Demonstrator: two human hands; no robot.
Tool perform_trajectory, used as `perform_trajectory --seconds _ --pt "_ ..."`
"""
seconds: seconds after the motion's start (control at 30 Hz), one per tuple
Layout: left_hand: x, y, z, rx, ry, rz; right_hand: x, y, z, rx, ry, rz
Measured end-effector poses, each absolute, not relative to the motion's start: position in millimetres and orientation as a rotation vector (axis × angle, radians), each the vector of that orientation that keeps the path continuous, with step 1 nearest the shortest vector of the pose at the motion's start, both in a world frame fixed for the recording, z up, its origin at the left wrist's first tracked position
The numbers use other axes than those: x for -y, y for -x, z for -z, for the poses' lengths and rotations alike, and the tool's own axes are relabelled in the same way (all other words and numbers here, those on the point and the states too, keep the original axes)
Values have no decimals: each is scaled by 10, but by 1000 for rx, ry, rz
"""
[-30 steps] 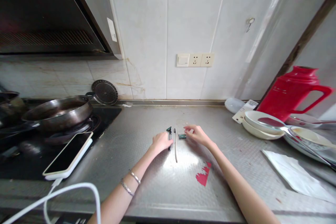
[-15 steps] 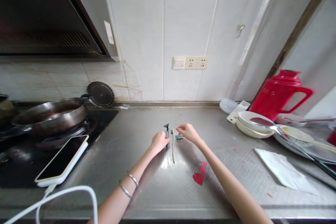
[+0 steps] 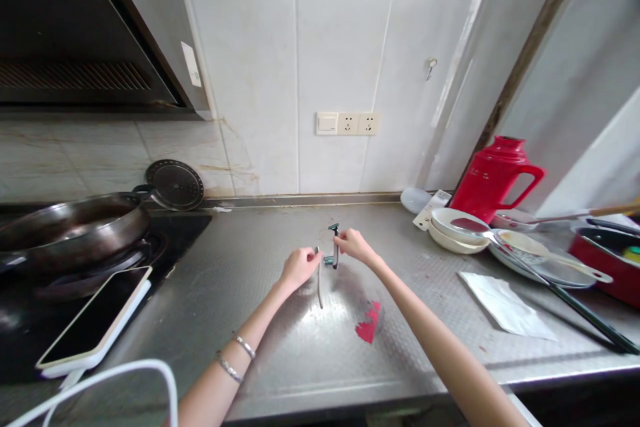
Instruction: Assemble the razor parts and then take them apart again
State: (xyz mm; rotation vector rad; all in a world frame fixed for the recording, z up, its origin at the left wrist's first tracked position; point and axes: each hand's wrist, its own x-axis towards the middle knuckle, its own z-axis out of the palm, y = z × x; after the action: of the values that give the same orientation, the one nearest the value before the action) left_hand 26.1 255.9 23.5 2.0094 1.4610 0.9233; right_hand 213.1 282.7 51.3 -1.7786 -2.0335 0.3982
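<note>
My right hand [image 3: 354, 244] pinches a dark-handled razor [image 3: 335, 252] by its upper handle, its teal head standing upright above the fingers. Just left of it, a slim pale toothbrush [image 3: 321, 290] lies lengthwise on the steel counter. The fingertips of my left hand [image 3: 299, 268] are closed on the toothbrush near its far end and hide part of it. Between the toothbrush and the razor sits a small teal razor head [image 3: 328, 260], partly covered by the razor. Two silver bracelets circle my left wrist.
A phone [image 3: 97, 320] with a white cable lies at the left, by a pan [image 3: 75, 233] on the hob. To the right are a red thermos [image 3: 493, 177], stacked bowls [image 3: 457, 240], a ladle and a white tissue [image 3: 505, 303]. A torn red patch [image 3: 369, 323] marks the counter.
The razor has passed from my left hand to my right. My left hand has shifted onto the toothbrush. The view has turned a little to the right.
</note>
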Motion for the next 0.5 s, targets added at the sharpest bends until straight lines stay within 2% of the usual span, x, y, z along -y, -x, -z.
perform_trajectory --seconds 0.23,0.5 --pt "-2467 -297 -158 -1616 -1980 -639 -2842 -2918 -442 2198 1950 -478" --pt "-2364 -393 -106 -1594 -1840 -773 -2922 -3097 -294 2249 2034 -499"
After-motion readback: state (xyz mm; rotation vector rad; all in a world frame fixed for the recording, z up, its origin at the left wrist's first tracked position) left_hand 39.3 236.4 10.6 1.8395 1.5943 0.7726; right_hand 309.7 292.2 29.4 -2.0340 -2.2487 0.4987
